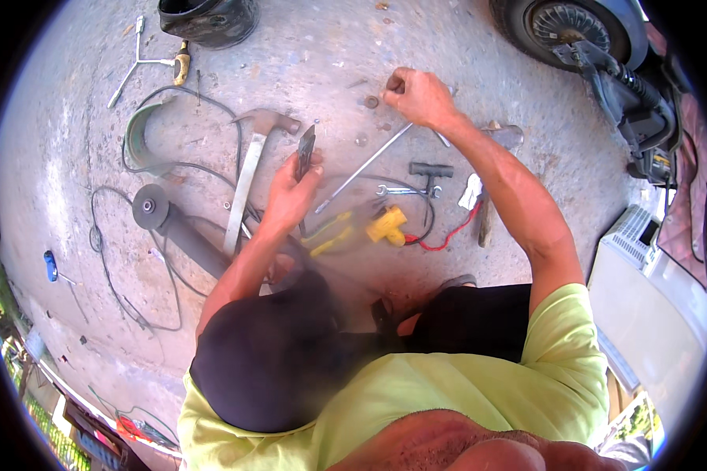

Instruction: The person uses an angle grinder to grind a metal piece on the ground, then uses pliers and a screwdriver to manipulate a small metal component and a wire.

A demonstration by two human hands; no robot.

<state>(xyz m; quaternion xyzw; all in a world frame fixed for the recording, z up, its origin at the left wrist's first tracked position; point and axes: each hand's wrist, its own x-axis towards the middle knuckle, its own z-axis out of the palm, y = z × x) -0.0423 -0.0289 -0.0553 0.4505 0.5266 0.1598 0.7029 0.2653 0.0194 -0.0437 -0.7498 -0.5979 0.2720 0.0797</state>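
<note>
My left hand (292, 192) is closed around a dark tool with a tapered tip (305, 147), which points away from me; its lower part is hidden in my fingers. Farther out on the right, my right hand (418, 96) is raised with fingers curled together; whatever they may hold does not show. Just left of it lie rusty round pieces (371, 102) on the concrete. Beside my left hand is a claw hammer (265, 123) with a pale handle. A long metal rod (363, 168) lies slanted between my hands.
An angle grinder (184, 231) and its cord lie left, by a green curved strip (139, 137). Nearer right are a wrench (404, 191), a T-handled tool (430, 169), a yellow object (388, 225) and red wire (448, 245). A black bucket (212, 27) and a vehicle wheel (569, 31) stand far off.
</note>
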